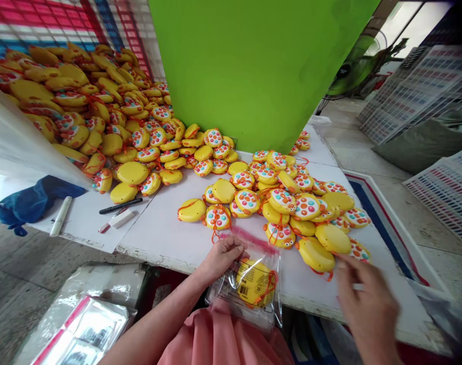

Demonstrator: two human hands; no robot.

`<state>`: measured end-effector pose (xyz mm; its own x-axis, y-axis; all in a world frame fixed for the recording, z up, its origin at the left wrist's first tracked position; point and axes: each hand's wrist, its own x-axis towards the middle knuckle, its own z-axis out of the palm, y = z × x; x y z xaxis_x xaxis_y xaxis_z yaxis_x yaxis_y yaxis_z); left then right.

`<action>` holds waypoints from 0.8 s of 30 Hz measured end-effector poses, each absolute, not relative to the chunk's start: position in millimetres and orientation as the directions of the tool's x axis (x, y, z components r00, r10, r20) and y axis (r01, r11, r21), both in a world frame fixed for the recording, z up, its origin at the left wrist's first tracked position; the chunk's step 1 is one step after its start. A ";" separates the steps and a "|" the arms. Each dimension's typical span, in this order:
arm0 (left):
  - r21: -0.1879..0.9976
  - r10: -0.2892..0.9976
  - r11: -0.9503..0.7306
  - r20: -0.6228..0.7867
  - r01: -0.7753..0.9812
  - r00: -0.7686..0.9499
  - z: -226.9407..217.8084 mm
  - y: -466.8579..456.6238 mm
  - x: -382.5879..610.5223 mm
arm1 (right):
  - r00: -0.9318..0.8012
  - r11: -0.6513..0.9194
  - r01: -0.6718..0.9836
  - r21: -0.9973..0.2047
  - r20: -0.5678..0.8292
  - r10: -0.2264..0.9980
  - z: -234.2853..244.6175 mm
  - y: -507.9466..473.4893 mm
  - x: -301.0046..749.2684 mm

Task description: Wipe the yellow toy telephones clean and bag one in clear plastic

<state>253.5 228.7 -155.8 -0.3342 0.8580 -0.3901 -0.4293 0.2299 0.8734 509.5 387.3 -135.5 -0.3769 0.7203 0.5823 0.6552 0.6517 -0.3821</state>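
Note:
A clear plastic zip bag [265,253] with a pink top strip hangs at the table's front edge, its top pinched by my left hand [225,256]. Inside it lies a yellow duck-like toy [254,281] with an orange cord, seen through print and a barcode. My right hand [368,299], slightly blurred, is at the right beside the front of the toy pile, fingers apart. Its fingertips are close to a yellow toy [316,253] and a button-faced toy [359,251]; whether they touch, I cannot tell. Several such toys show white faces with coloured buttons.
A large heap of toys [113,116] fills the left back. A green board [246,66] stands upright behind the table. Pen [120,206], white block [121,218] and blue cloth [37,200] lie left. Stacked bags [86,329] sit lower left; white crates [444,192] stand right.

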 end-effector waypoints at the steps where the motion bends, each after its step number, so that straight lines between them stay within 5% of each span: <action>1: 0.866 0.864 0.212 -0.383 -0.453 -0.328 -157.1 228.2 252.9 | -0.456 0.660 0.590 -0.464 0.483 0.747 -138.6 377.1 493.0; 5: 0.841 0.889 0.153 -0.346 -0.518 -0.300 -163.1 225.0 249.4 | -0.642 0.461 0.444 -0.768 0.086 0.762 -157.3 348.3 444.3; 9: 0.817 0.902 0.135 -0.336 -0.560 -0.272 -166.4 222.3 246.1 | -0.640 0.238 0.318 -0.918 -0.023 0.768 -165.5 348.5 432.3; 16: 0.828 0.933 0.144 -0.296 -0.541 -0.206 -163.9 221.4 245.6 | -0.587 -0.031 0.204 -0.979 -0.148 0.796 -162.5 356.4 427.9; 24: 0.831 0.877 0.136 -0.354 -0.539 -0.325 -166.3 222.3 246.9 | -0.501 -0.050 0.175 -0.983 -0.133 0.855 -168.2 359.4 445.0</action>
<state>246.9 222.3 -166.3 -0.3249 0.8769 -0.3542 -0.5391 0.1360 0.8312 445.0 359.4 -168.2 -0.5012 0.8551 -0.1325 0.1747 -0.0500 -0.9833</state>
